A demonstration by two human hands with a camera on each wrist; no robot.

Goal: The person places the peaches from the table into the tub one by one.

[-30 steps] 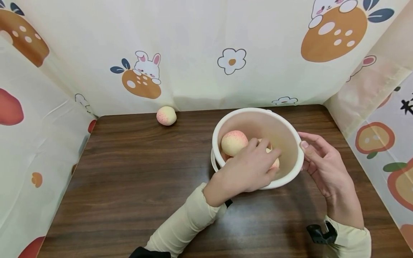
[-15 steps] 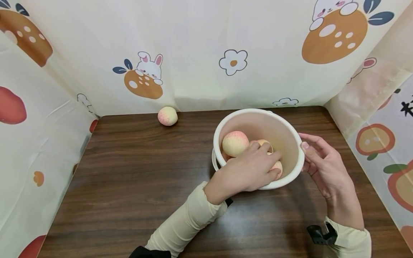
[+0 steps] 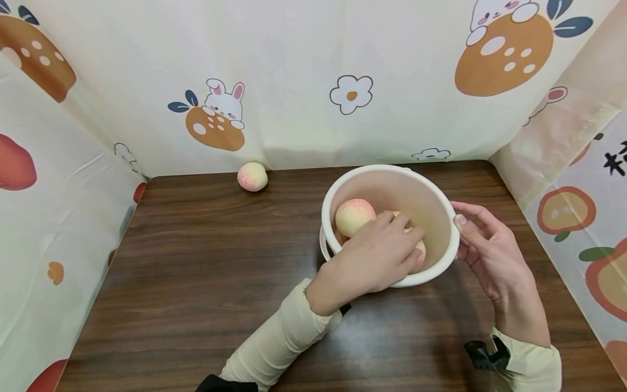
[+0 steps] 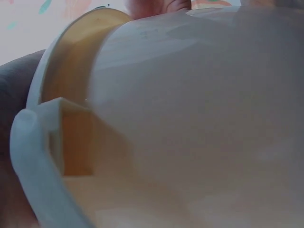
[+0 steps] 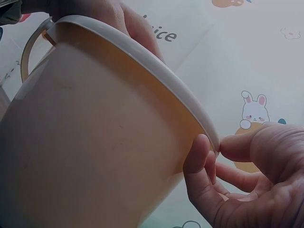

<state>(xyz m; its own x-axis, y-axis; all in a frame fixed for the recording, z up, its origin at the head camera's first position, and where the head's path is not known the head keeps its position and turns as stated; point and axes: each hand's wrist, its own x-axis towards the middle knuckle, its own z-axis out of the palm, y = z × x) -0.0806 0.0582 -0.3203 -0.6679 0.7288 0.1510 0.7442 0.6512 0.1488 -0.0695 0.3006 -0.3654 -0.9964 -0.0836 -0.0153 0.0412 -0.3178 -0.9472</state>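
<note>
A white bucket (image 3: 338, 185) stands tilted toward me on the table, several yellow-pink peaches inside. My left hand (image 3: 377, 253) reaches over its near rim, fingers curled round a peach (image 3: 419, 256) low in the bucket; the hand covers much of it. Another peach (image 3: 355, 216) lies beside that hand, at the left inside wall. With thumb and fingers my right hand (image 3: 495, 250) pinches the rim at the right; the right wrist view shows this pinch on the bucket rim (image 5: 173, 85) up close. The left wrist view is mostly filled by the bucket's outer wall (image 4: 199, 123).
One more peach (image 3: 252, 177) lies at the table's back edge, left of the bucket. The bucket's handle (image 3: 324, 245) hangs at its left side. Printed curtains (image 3: 294, 81) surround the dark wooden table (image 3: 206, 272) at the back and both sides.
Both hands keep their places at the bucket. The left fingers and the peach under them shift only slightly; the bucket stays where it was.
</note>
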